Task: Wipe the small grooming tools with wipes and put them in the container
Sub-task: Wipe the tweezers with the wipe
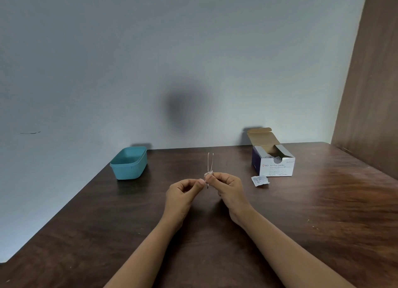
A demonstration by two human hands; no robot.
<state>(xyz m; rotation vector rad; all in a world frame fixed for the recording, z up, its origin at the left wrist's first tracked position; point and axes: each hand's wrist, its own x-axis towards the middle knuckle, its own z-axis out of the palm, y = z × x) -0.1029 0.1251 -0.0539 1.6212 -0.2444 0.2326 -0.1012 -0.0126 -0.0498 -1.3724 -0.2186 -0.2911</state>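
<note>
Above the tabletop [301, 212], the left hand [183, 191] pinches the upright tweezers [210, 162] low down, the right hand [228, 186] pinching a wipe [208, 174] round them.

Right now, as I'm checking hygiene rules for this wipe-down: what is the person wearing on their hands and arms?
Nothing visible. The left hand and right hand are ungloved, and no rings show. The left forearm and right forearm are uncovered down to the frame edge: no sleeve, watch or bracelet in view.
</note>
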